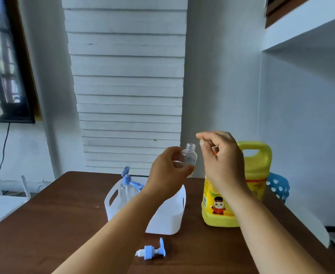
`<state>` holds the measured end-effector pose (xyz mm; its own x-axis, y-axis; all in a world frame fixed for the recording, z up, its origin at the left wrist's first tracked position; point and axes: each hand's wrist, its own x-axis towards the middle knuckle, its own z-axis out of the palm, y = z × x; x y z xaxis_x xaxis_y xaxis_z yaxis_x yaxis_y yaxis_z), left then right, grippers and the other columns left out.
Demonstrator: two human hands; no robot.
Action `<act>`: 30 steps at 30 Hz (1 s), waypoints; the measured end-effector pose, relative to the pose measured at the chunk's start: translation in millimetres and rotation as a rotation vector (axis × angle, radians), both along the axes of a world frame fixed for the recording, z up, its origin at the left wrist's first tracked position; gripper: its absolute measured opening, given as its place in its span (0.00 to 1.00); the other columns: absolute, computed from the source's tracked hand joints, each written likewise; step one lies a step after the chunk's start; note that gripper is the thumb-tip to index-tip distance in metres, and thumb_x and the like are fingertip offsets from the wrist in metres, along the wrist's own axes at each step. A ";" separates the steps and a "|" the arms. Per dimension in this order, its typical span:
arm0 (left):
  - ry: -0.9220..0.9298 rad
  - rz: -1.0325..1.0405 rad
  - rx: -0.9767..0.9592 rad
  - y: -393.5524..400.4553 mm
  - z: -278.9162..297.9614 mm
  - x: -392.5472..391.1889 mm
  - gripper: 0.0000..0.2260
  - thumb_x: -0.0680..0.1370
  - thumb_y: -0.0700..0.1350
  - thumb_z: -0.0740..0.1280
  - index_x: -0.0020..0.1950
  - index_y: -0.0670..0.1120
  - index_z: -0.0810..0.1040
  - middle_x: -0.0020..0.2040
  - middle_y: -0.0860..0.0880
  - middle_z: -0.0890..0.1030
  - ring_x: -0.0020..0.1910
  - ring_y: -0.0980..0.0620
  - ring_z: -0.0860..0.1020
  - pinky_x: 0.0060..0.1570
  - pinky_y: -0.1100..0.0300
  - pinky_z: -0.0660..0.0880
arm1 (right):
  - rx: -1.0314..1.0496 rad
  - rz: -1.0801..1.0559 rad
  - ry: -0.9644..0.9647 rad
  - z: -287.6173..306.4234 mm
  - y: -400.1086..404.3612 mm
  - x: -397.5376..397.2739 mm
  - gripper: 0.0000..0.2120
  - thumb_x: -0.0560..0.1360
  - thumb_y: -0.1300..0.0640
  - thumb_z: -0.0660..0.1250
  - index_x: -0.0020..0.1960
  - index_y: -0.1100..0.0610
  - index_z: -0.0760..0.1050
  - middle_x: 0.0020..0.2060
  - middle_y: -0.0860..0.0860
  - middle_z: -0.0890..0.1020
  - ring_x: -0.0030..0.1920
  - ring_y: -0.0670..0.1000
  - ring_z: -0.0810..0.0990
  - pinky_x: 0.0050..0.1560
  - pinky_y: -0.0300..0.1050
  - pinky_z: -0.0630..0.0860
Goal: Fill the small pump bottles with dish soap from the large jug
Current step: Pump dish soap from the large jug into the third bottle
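Observation:
My left hand [167,171] grips a small clear bottle [189,155] by its lower body and holds it upright above the table, its neck open with no pump on it. My right hand [220,157] hovers just right of the neck, its fingers curled and thumb against the index tip; I see nothing plainly held. A blue and white pump head [151,250] lies loose on the table near me. The large yellow jug [258,161] stands on the right behind my right hand, which hides its spout.
A white handled basket [168,218] sits mid-table with a clear bottle and blue pump tops [126,176] in it. The brown table [54,224] ends at the wall. A blue perforated basket [279,186] stands behind the jug. White papers [2,208] lie at left.

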<state>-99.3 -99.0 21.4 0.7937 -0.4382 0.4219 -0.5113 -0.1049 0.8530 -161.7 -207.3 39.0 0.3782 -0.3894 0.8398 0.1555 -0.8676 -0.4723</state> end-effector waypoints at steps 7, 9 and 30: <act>-0.118 0.032 0.052 -18.6 17.4 16.3 0.16 0.72 0.44 0.71 0.58 0.51 0.74 0.48 0.56 0.78 0.48 0.55 0.77 0.49 0.62 0.74 | -0.064 -0.177 0.086 21.2 -32.6 8.6 0.11 0.77 0.61 0.62 0.53 0.57 0.82 0.51 0.54 0.83 0.56 0.58 0.75 0.49 0.40 0.67; -0.140 0.024 0.070 -21.0 20.8 18.6 0.17 0.72 0.44 0.70 0.60 0.51 0.74 0.49 0.57 0.78 0.48 0.56 0.77 0.46 0.65 0.73 | -0.024 -0.154 0.152 27.0 -37.9 7.4 0.12 0.78 0.61 0.61 0.54 0.59 0.82 0.52 0.54 0.83 0.57 0.56 0.77 0.50 0.40 0.69; -0.403 0.080 0.195 -25.9 39.3 25.0 0.18 0.73 0.45 0.69 0.63 0.53 0.75 0.45 0.58 0.75 0.43 0.60 0.72 0.36 0.81 0.64 | 0.029 -0.023 0.789 97.6 -52.4 -7.1 0.05 0.69 0.55 0.73 0.45 0.49 0.85 0.39 0.46 0.84 0.43 0.47 0.81 0.41 0.40 0.75</act>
<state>-74.4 -124.9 60.7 0.6176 -0.4840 0.6199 -0.7823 -0.2971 0.5474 -168.9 -259.7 136.6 0.8497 -0.4223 0.3158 -0.2531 -0.8520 -0.4583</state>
